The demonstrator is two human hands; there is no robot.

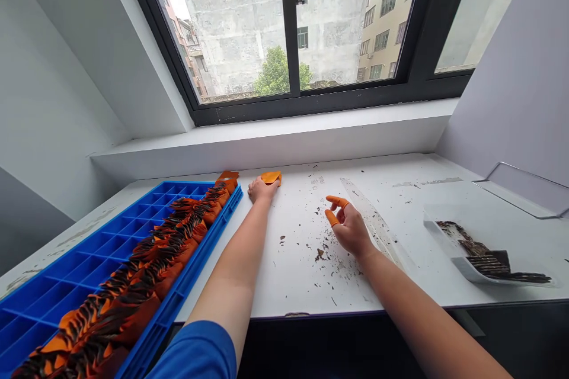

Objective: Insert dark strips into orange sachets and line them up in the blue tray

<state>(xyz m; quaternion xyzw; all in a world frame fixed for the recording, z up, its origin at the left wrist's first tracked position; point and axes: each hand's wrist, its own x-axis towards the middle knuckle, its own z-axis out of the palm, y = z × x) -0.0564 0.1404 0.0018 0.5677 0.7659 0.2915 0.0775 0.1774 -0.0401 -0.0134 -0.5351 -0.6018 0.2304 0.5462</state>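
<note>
My left hand (262, 190) reaches to the back of the white table, its fingers closed on a small orange pouch (271, 177). My right hand (351, 228) hovers over the middle of the table with nothing in it. Orange finger cots cover its thumb and forefinger, which are held apart. To the left of my left arm, a blue compartment tray (111, 243) holds several orange pouches (178, 249) with dark brown contents, packed in rows. One flat orange piece (229, 176) lies at the tray's far end.
A clear plastic tub (462, 265) with dark brown strips (493, 263) stands at right. Behind it is a wire stand (515, 173). Brown crumbs (320, 254) are scattered near my right hand. Clear tape (371, 213) runs along the table. A window sill (284, 139) bounds the back.
</note>
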